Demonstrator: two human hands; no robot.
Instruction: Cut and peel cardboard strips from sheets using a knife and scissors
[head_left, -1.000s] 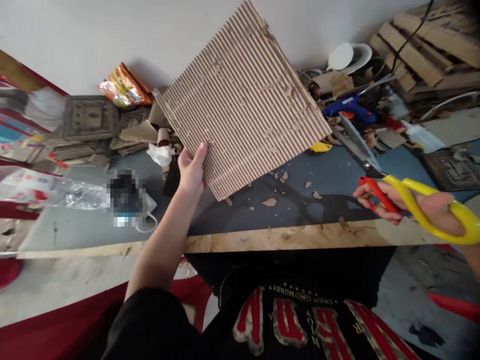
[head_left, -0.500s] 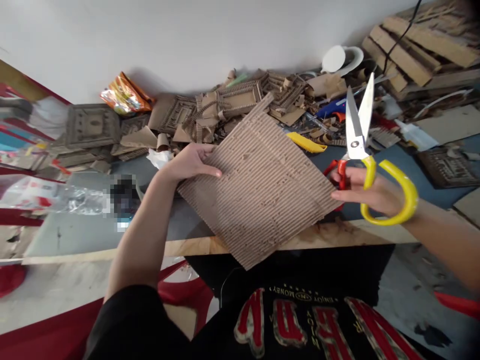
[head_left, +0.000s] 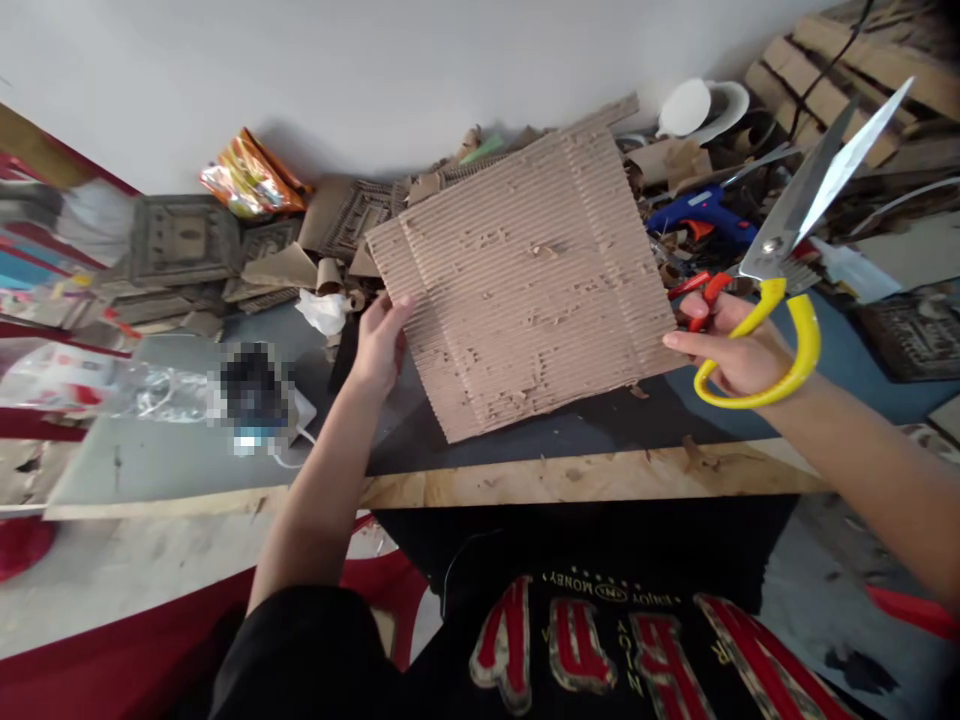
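A square sheet of corrugated cardboard (head_left: 525, 290), its ridged face marked with torn bits, is held above the grey table between both hands. My left hand (head_left: 382, 342) pinches its left edge, thumb on top. My right hand (head_left: 731, 345) grips its right edge and also carries yellow-handled scissors (head_left: 772, 245), whose blades point up and to the right, and a red-handled tool (head_left: 709, 295) that is partly hidden by the fingers.
Along the wall lie cardboard scraps, a carved-looking cardboard panel (head_left: 186, 240), an orange packet (head_left: 253, 175) and a blue glue gun (head_left: 703, 212). Crumpled white tissue (head_left: 322, 312) and a blurred-out device (head_left: 255, 395) are at left. The table's wooden front edge (head_left: 525, 480) runs nearest me.
The cardboard has turned and risen away from my body, its lower corner now over the table. The scissors have tilted to the right. My left hand has moved slightly rightward.
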